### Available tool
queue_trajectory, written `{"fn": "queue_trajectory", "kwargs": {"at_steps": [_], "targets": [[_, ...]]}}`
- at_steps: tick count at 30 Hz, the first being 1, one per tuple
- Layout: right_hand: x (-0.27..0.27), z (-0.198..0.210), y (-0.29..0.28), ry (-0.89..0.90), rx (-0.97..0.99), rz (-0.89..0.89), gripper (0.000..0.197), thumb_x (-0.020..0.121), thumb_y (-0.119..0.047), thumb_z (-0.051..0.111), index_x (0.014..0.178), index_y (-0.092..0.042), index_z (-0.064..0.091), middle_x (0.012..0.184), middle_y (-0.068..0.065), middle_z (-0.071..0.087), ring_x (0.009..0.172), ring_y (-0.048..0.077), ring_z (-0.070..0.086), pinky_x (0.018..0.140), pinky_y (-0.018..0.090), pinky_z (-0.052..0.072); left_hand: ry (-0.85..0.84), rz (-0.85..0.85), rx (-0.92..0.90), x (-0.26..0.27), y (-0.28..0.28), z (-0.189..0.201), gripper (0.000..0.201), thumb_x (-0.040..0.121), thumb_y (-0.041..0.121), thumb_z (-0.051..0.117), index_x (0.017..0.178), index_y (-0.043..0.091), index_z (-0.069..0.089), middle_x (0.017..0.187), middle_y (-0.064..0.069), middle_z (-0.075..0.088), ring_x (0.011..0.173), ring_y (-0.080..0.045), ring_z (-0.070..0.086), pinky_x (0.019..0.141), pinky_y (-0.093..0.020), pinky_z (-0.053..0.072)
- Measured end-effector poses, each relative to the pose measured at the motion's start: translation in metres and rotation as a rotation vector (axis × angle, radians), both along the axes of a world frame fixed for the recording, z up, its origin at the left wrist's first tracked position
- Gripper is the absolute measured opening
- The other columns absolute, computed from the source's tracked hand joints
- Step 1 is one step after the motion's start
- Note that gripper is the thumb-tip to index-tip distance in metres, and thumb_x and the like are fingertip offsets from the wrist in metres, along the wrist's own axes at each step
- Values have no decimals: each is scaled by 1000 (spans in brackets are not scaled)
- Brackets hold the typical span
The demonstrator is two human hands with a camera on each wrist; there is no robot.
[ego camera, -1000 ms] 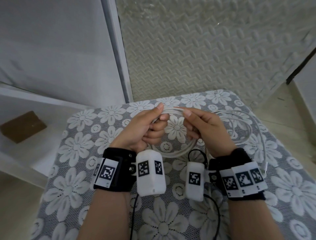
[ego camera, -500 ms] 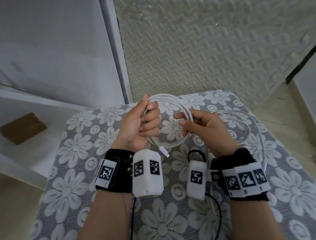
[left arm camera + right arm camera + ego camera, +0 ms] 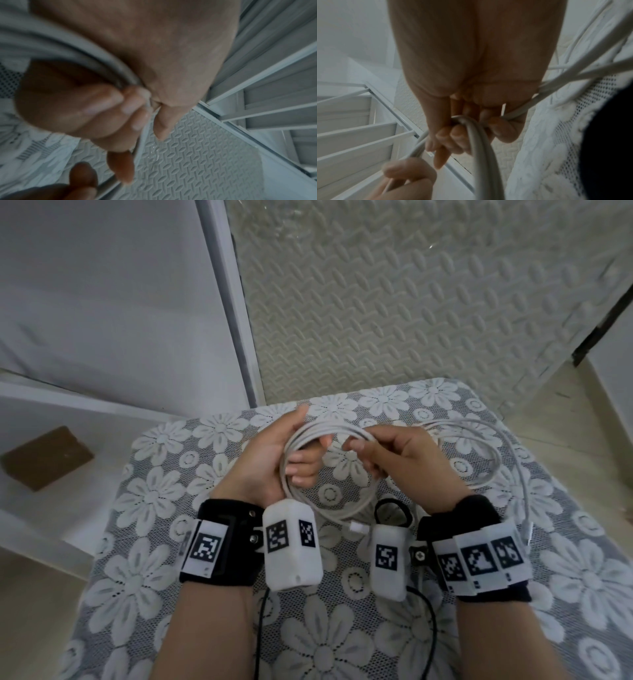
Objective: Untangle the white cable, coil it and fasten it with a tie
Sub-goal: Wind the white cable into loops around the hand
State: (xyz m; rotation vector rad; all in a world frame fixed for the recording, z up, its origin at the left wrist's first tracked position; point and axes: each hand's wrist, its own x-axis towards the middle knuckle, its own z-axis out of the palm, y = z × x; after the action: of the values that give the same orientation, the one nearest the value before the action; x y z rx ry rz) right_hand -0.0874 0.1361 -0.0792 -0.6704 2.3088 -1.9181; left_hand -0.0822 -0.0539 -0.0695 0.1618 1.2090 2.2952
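Observation:
The white cable (image 3: 346, 510) forms a round coil held up over the flowered table. My left hand (image 3: 274, 453) grips the coil's left side, fingers curled through the loop (image 3: 106, 70). My right hand (image 3: 387, 453) pinches the coil's top right strands (image 3: 479, 142) between thumb and fingers. Loose cable (image 3: 493, 453) trails to the right over the cloth and down along the table's right edge. One white plug end (image 3: 358, 527) hangs below the coil. A black loop tie (image 3: 392, 510) lies on the cloth just under the coil, partly hidden by my right wrist.
The table wears a grey lace cloth with white flowers (image 3: 154, 494). A textured foam panel (image 3: 411, 302) stands behind it, a white shelf with a brown block (image 3: 46, 457) to the left. Black wrist-camera leads (image 3: 260, 628) hang near the table's front.
The coil has grown rounder and turned flatter towards me. My right hand moved up to the coil's top; the plug end swung down to the right.

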Motion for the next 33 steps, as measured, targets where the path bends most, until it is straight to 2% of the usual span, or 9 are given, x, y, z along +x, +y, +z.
{"fn": "queue_trajectory", "kwargs": {"at_steps": [5,10,14,18,21,24,27,29,33], "targets": [[3,2,-1,-37,57,103,11,87,-20,61,89,-20,72,53,-9,50,54,5,45,53,16,40,61,-53,-206,2,2,0,57,88,53,35,73,4,59,38,7,28,27,-1,20,30,-12,16],[4,3,-2,-22,71,95,12,88,-17,62,94,-16,72,54,-9,55,55,6,49,56,19,42,221,25,-351,6,1,-1,41,89,45,48,68,12,59,42,9,25,32,-2,16,33,-14,10],[4,5,-2,-50,28,58,6,83,-11,68,89,-14,70,60,-9,62,57,1,57,58,13,45,214,72,-280,5,2,2,37,89,43,46,64,16,48,44,10,24,33,-2,15,32,-12,12],[4,4,-2,-22,80,27,17,79,-22,73,94,-13,67,78,14,64,67,11,57,65,24,50,168,71,-177,3,-4,2,38,93,41,38,65,17,43,43,10,26,32,0,18,31,-11,13],[4,3,-1,-31,76,-14,29,73,-29,76,97,-16,67,68,-5,58,60,3,51,61,22,47,128,68,-61,4,-9,3,38,93,41,37,64,18,45,42,11,27,30,1,20,30,-10,15],[2,2,1,-45,38,-47,36,65,-35,76,96,-18,69,66,-6,54,60,8,50,62,26,47,127,60,-36,5,-12,3,38,92,41,36,64,18,47,41,11,28,30,1,20,30,-9,14],[1,2,2,-51,-48,-95,33,61,-32,77,93,-26,69,64,-12,50,61,10,47,60,22,44,118,42,-51,4,-12,2,37,91,42,37,64,18,46,41,11,28,30,1,20,31,-10,13],[0,3,3,-47,-109,-106,35,62,-28,78,96,-29,70,67,-11,50,66,17,44,65,29,43,117,24,-64,4,-11,1,37,92,41,37,65,18,45,41,11,28,30,2,21,31,-9,14],[-1,3,4,-55,-266,-106,35,69,-10,76,101,-23,71,70,-9,50,71,21,43,77,32,44,123,47,-84,4,-8,0,36,93,41,38,67,17,42,42,11,27,31,1,20,30,-10,14]]}}
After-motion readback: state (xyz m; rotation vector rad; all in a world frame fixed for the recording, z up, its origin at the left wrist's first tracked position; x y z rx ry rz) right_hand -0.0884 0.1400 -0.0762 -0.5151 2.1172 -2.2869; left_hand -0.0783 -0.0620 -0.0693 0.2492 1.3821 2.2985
